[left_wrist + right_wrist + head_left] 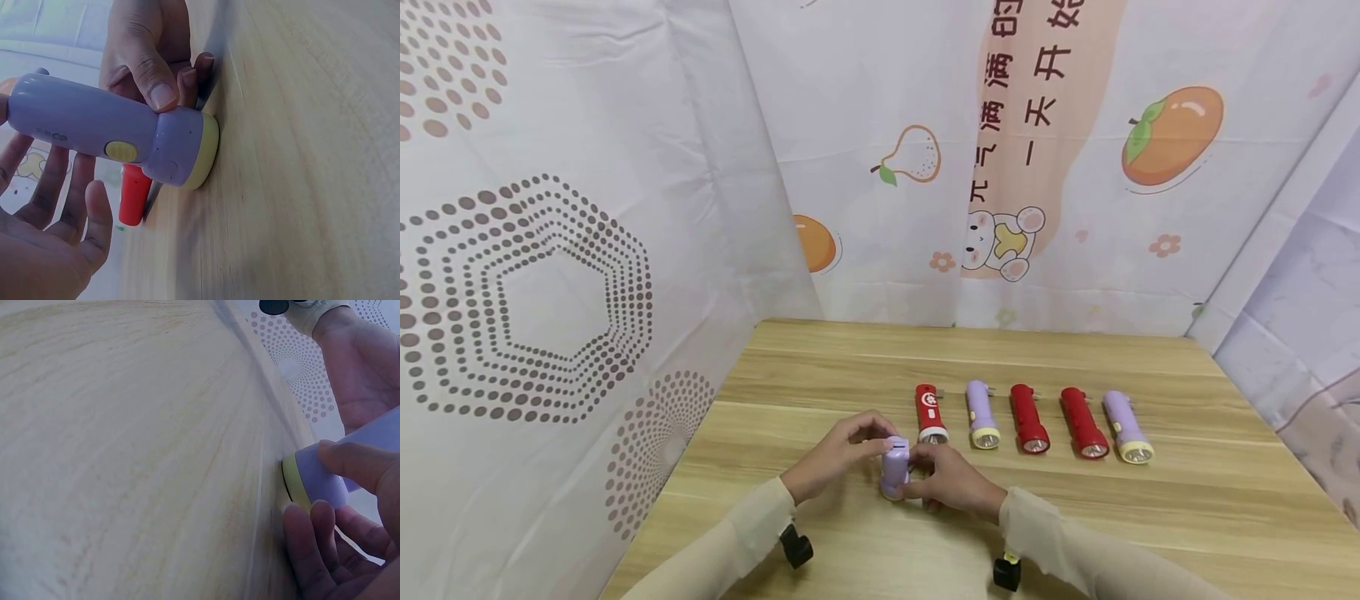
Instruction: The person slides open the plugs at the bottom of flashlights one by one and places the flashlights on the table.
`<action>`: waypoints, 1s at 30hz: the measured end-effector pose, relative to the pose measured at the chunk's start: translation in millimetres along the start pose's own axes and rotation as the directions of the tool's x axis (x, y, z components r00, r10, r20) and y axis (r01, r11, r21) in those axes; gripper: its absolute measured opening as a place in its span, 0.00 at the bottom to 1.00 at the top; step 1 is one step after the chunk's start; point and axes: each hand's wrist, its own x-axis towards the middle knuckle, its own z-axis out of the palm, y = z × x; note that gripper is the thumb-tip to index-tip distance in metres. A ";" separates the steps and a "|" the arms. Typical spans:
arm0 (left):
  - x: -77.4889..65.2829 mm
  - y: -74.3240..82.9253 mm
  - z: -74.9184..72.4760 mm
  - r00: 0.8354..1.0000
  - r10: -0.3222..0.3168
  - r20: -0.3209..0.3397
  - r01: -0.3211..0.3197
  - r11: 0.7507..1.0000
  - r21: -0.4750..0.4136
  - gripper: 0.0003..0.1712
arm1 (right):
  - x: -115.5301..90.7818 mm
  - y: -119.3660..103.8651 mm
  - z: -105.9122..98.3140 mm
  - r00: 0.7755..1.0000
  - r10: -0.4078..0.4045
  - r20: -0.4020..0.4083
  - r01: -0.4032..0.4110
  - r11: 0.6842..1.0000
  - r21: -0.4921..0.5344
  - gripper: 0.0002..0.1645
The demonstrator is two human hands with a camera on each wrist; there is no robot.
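A lilac flashlight [895, 468] with a pale yellow head rim stands upright on the table, lens end down. Its yellow switch [120, 151] shows in the left wrist view. My left hand [838, 454] holds the upper end, thumb near the top, while its other fingers [80, 197] spread loosely beside the barrel. Low down, my right hand [955, 482] grips the wide head between thumb and fingers. The right wrist view shows that thumb [350, 459] on the head, with fingertips [303, 528] near the yellow rim.
Behind and to the right lies a row of flashlights: a red one with a white rim [928, 408], a lilac one [979, 408], two red ones [1028, 421] and another lilac one [1123, 421]. Printed curtains [865, 100] hang around the wooden table [820, 358].
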 end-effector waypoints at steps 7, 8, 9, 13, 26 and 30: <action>2.6 1.9 -0.2 1.000 -0.020 0.009 0.020 1.000 -0.017 0.11 | -0.4 -2.1 -0.4 1.000 -0.001 0.004 0.001 1.000 0.000 0.25; 2.8 2.3 -0.2 1.000 -0.020 0.009 0.020 1.000 -0.011 0.11 | -0.3 -2.1 -0.2 1.000 0.000 0.005 0.000 1.000 0.002 0.24; 3.1 2.7 -0.1 1.000 -0.020 0.009 0.020 1.000 -0.005 0.10 | -0.2 -2.1 -0.2 1.000 0.001 0.006 -0.001 1.000 0.003 0.24; 4.5 1.7 0.0 1.000 -0.010 0.010 0.010 1.000 0.008 0.08 | 0.0 -1.5 0.4 1.000 0.008 0.010 -0.008 1.000 0.009 0.24; 7.0 -0.3 0.5 1.000 -0.012 -0.005 0.012 1.000 0.010 0.07 | 0.2 -2.9 -0.3 1.000 0.008 0.016 -0.008 1.000 0.011 0.25; 7.4 -0.5 1.1 1.000 -0.021 -0.011 0.021 1.000 0.015 0.07 | 0.5 -2.9 -0.4 1.000 0.011 0.019 -0.011 1.000 0.014 0.25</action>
